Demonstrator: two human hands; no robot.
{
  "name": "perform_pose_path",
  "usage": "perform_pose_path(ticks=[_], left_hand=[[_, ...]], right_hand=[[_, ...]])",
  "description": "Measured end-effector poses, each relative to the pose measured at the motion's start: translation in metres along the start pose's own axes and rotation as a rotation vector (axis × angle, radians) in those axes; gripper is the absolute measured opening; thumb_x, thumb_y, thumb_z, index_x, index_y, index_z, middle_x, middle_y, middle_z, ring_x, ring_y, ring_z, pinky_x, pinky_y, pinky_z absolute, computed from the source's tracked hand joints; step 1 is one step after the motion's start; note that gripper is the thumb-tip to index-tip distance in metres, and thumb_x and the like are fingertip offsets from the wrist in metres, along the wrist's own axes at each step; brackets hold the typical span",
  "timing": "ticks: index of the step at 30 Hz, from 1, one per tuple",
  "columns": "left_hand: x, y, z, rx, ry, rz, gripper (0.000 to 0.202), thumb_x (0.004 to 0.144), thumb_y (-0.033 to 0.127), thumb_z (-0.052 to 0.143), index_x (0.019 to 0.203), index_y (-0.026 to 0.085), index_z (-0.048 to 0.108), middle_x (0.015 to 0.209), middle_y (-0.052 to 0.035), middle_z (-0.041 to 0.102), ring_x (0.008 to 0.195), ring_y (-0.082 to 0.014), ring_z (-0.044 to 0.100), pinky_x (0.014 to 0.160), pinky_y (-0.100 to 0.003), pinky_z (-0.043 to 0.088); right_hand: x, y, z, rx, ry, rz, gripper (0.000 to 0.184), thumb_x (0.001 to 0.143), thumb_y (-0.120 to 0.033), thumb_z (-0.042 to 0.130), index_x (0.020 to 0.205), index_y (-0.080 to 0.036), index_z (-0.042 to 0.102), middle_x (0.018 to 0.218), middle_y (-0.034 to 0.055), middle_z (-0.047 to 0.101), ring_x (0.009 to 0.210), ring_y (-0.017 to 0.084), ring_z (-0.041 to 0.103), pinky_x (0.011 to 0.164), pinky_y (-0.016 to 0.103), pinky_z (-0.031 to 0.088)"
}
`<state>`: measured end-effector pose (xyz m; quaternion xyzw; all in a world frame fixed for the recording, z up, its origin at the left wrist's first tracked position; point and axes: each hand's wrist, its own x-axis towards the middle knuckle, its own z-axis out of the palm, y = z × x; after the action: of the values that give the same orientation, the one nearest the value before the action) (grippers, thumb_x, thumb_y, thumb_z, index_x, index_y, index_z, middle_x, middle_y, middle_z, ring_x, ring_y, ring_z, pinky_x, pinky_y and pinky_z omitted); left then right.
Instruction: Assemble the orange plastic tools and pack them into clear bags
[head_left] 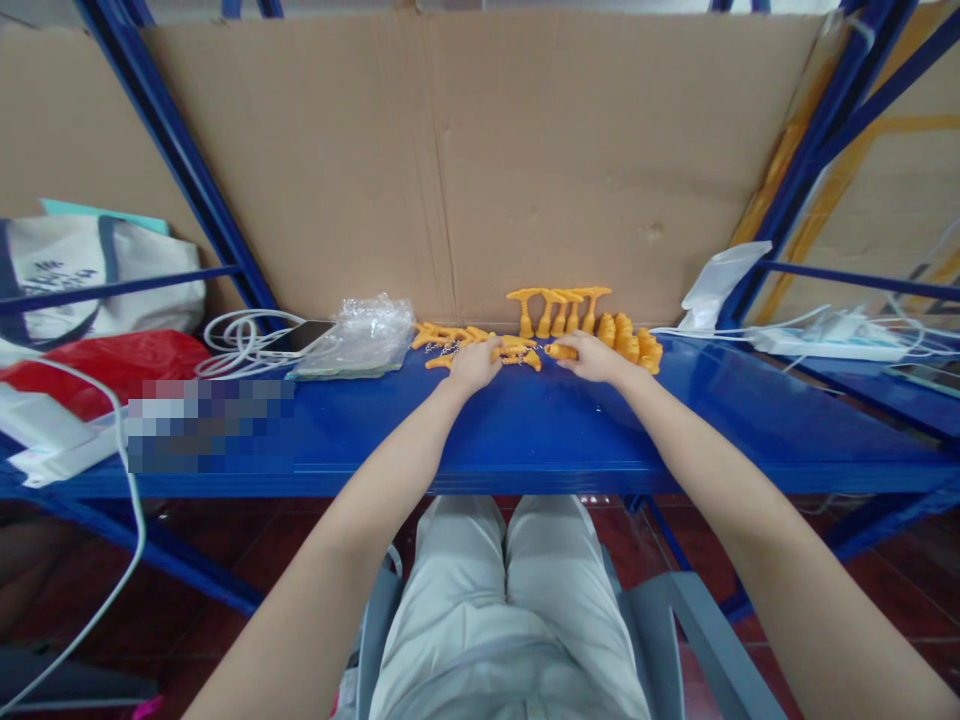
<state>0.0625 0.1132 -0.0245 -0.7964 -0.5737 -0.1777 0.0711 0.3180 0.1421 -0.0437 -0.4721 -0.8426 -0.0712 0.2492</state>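
My left hand (pixel 476 367) rests at a loose pile of orange plastic pieces (pixel 439 336), with its fingers closed on one orange plastic piece (pixel 517 343). Thin metallic bits, like small chains or screws, show among the pile. My right hand (pixel 596 358) grips another orange plastic piece (pixel 561 352) lying level, its end facing my left hand. Behind my right hand stands a row of upright T-shaped orange pieces (pixel 559 312). More orange pieces (pixel 630 340) are packed together just right of that hand. The undersides of my fingers are hidden.
On the blue table (pixel 540 430), clear plastic bags (pixel 367 335), a phone (pixel 304 337) and a coiled white cable (pixel 236 340) lie left. A red bag (pixel 112 370) is farther left. A white power strip (pixel 832 340) sits right; cardboard (pixel 562 150) backs the table.
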Motion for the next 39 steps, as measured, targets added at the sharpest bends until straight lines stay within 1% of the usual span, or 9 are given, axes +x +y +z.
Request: perform_pose_path(ticks=[6,10,19,22,26,28,31,34,39], left_hand=[[-0.003,0.005,-0.004,0.088,-0.014,0.049,0.040,0.092,0.021,0.050,0.130,0.022,0.063,0.119,-0.0107,0.073,0.116,-0.0264,0.067,0.098,-0.036,0.051],[-0.004,0.005,-0.008,0.045,0.024,0.076,0.040,0.092,0.022,0.052,0.131,0.020,0.063,0.118,-0.0110,0.073,0.115,-0.0272,0.067,0.098,-0.036,0.051],[0.000,-0.001,-0.005,-0.033,0.035,0.070,0.039,0.089,0.024,0.057,0.128,0.023,0.065,0.118,-0.0072,0.073,0.114,-0.0261,0.067,0.100,-0.034,0.050],[0.000,-0.001,-0.004,-0.014,0.033,0.067,0.040,0.089,0.023,0.058,0.129,0.022,0.065,0.121,-0.0083,0.072,0.116,-0.0266,0.066,0.101,-0.035,0.049],[0.000,0.000,-0.004,0.013,0.032,0.072,0.040,0.090,0.021,0.056,0.129,0.022,0.065,0.121,-0.0093,0.072,0.116,-0.0271,0.066,0.102,-0.036,0.049],[0.000,0.000,-0.004,0.019,0.030,0.079,0.040,0.090,0.021,0.055,0.129,0.021,0.065,0.119,-0.0095,0.073,0.116,-0.0272,0.067,0.101,-0.036,0.050],[-0.001,0.000,-0.004,0.011,0.031,0.099,0.040,0.091,0.020,0.054,0.130,0.021,0.064,0.118,-0.0094,0.073,0.115,-0.0271,0.067,0.100,-0.036,0.050],[-0.001,0.000,-0.005,0.001,0.034,0.107,0.040,0.090,0.019,0.054,0.128,0.021,0.065,0.118,-0.0096,0.073,0.115,-0.0269,0.067,0.100,-0.036,0.050],[-0.002,0.001,-0.006,-0.013,0.031,0.092,0.040,0.090,0.020,0.056,0.128,0.022,0.065,0.117,-0.0094,0.073,0.114,-0.0266,0.067,0.100,-0.036,0.051]], right_hand=[[-0.004,-0.032,-0.006,-0.157,-0.116,0.034,0.045,0.091,-0.020,0.059,0.136,-0.018,0.062,0.115,0.0136,0.064,0.097,0.025,0.067,0.094,0.036,0.050],[-0.004,-0.054,-0.012,-0.203,-0.122,0.055,0.050,0.094,-0.021,0.054,0.145,-0.021,0.055,0.120,0.0141,0.059,0.092,0.024,0.068,0.090,0.035,0.050],[-0.005,-0.056,-0.017,-0.215,-0.102,0.027,0.050,0.095,-0.024,0.053,0.145,-0.024,0.056,0.116,0.0148,0.062,0.088,0.024,0.069,0.085,0.034,0.051],[-0.001,-0.052,-0.013,-0.101,-0.074,0.041,0.046,0.093,-0.024,0.058,0.139,-0.020,0.061,0.115,0.0156,0.065,0.096,0.027,0.069,0.091,0.038,0.051],[0.002,-0.035,-0.009,0.204,0.008,0.073,0.047,0.082,-0.024,0.073,0.127,-0.016,0.065,0.118,0.0138,0.068,0.106,0.027,0.067,0.097,0.043,0.052],[0.000,-0.026,-0.009,0.397,0.021,0.134,0.046,0.078,-0.022,0.075,0.123,-0.017,0.063,0.117,0.0112,0.068,0.100,0.023,0.069,0.092,0.041,0.056],[-0.005,-0.021,-0.012,0.652,0.012,0.250,0.032,0.078,-0.019,0.076,0.107,-0.017,0.063,0.105,0.0070,0.070,0.086,0.017,0.071,0.085,0.036,0.059],[-0.009,-0.029,-0.019,0.819,-0.082,0.353,0.020,0.083,-0.030,0.077,0.089,-0.017,0.062,0.083,0.0048,0.071,0.069,0.015,0.071,0.073,0.030,0.060],[-0.009,-0.046,-0.024,0.864,-0.160,0.485,0.049,0.095,-0.057,0.055,0.066,-0.017,0.057,0.055,0.0048,0.064,0.046,0.011,0.061,0.047,0.020,0.048]])
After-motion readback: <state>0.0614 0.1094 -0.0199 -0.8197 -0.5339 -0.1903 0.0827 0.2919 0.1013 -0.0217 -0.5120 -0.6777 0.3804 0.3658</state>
